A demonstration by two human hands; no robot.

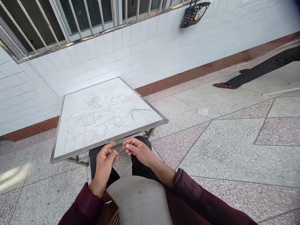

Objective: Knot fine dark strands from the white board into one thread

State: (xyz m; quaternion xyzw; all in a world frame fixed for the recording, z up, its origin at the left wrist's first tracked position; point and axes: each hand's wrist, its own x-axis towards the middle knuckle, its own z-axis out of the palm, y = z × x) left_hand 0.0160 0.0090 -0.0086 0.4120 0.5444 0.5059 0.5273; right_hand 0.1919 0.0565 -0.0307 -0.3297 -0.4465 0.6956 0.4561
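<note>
My left hand (107, 160) pinches a thin wire (121, 149) between thumb and fingers, above my lap. A tan wrap seems to cover one of its fingertips. Just to the right, my right hand (137, 150) is closed in a pinch on the same wire, which bends in a V between the two hands. One thin end sticks up past my left hand toward the table edge. Many bent thin wires (95, 118) lie spread over the white tabletop (124, 86) in front of me, with a denser tangle near the back.
The square table has a grey metal rim (152, 104) and stands near a white tiled wall (150, 47). Metal window bars (86, 17) and a patterned bag (194, 15) are above. At right, another person's leg (264, 67) stretches over the floor, near a white scrap (202, 111).
</note>
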